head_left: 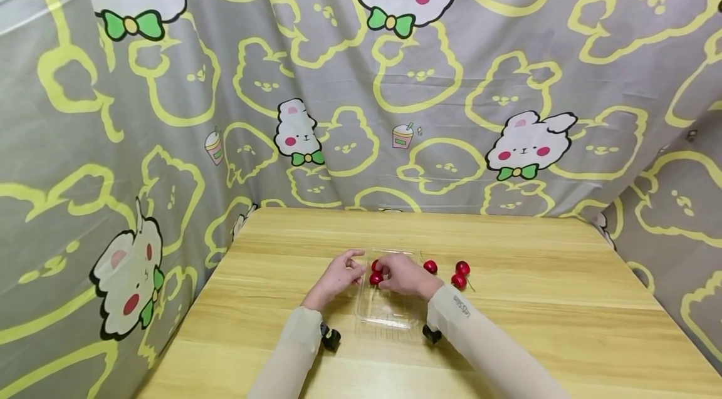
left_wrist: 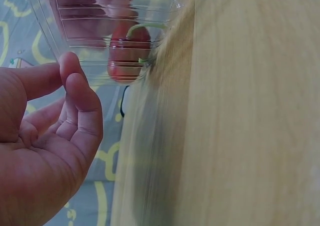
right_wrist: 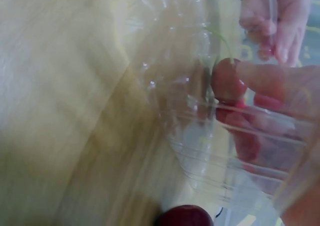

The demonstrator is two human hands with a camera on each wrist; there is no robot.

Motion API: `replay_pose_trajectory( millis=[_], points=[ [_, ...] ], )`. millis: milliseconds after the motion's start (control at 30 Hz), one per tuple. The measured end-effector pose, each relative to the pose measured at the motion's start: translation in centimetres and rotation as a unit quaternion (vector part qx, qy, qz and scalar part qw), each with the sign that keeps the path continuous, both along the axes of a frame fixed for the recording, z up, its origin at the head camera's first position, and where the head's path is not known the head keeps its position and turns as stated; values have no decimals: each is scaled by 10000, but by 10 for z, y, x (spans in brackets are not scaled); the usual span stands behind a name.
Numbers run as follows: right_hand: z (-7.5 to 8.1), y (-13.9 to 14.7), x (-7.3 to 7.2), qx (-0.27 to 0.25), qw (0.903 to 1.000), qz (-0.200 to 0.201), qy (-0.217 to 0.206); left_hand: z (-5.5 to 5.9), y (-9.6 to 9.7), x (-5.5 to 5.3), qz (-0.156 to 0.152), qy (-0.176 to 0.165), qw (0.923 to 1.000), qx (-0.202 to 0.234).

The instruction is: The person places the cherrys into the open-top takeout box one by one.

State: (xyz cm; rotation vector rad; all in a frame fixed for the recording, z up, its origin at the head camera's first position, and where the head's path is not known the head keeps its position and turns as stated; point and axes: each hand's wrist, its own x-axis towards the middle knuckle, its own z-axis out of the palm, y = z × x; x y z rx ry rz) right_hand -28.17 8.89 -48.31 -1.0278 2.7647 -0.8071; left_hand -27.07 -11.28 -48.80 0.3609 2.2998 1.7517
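A clear plastic box lies on the table in front of me, with two red cherries at its far left in the head view. My right hand reaches into the box, and its thumb and fingers pinch a cherry with a green stem. Another red cherry shows partly behind that one. At the left rim, the thumb and index finger of my left hand pinch the box's edge; its other fingers curl loosely. Through the ribbed wall a blurred cherry appears in the left wrist view.
Right of the box, one cherry lies close to its wall. Farther right a cherry and another cherry lie together on the wooden table. A patterned grey curtain hangs behind and along both sides.
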Motion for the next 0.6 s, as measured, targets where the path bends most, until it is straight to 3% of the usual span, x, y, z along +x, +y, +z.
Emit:
replay_pose_trajectory(
  millis=[133, 333, 600],
  points=[
    [6, 5, 4, -41, 10000, -3, -5, -6, 0, -2, 73, -12, 10000, -49],
    [18, 17, 9, -173, 9996, 162, 134, -6, 0, -2, 205, -87, 9997, -91],
    [39, 43, 20, -330, 9993, 133, -87, -7, 0, -4, 173, -81, 9998, -79]
  ],
)
